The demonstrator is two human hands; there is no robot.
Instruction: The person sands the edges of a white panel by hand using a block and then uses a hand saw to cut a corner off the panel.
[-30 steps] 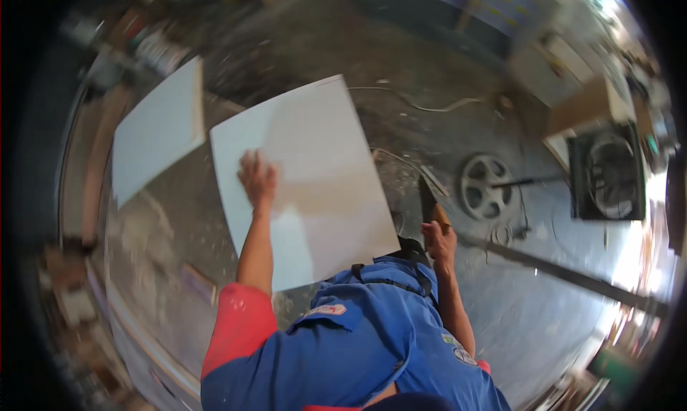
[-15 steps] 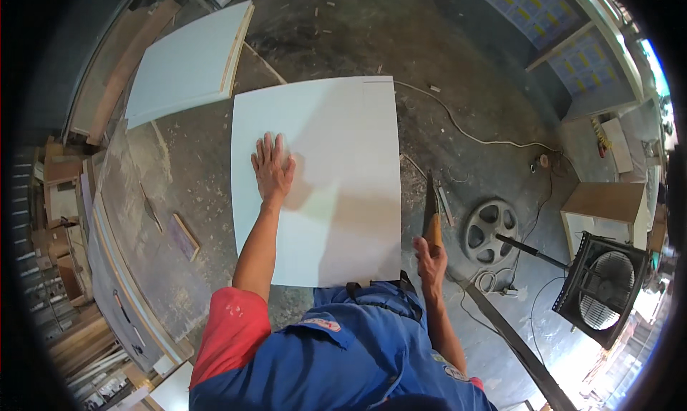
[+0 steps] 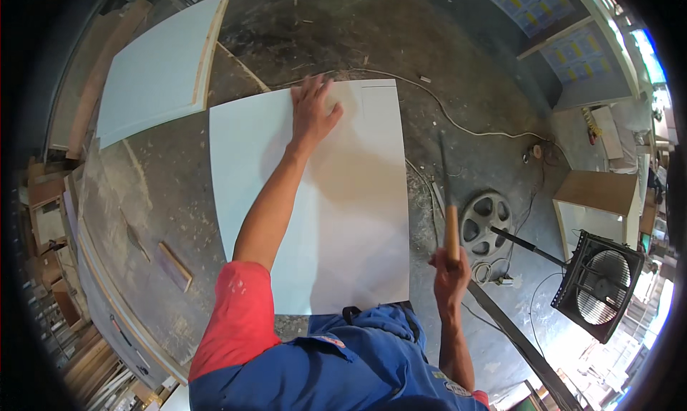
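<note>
A large white board [image 3: 358,196] lies in front of me, its near edge at my waist. Faint lines mark its far right corner. My left hand [image 3: 313,114] rests at the board's far edge, palm down and fingers apart, the fingertips slightly blurred and reaching over the rim. Off the right side of the board, my right hand [image 3: 451,275] is closed around the wooden handle of a hand saw [image 3: 451,232]. Its narrow dark blade points away from me and shows nearly edge-on.
More white boards [image 3: 161,67] lie stacked at the far left. To the right stand a black fan [image 3: 601,286] with its round grey base [image 3: 486,225] and an open box cabinet [image 3: 597,196]. A pale cable [image 3: 472,134] crosses the floor. A wood offcut [image 3: 174,266] lies left.
My left hand has slid from the board's left part to its far edge. The saw in my right hand has shifted slightly right and turned edge-on. The view has shifted a little.
</note>
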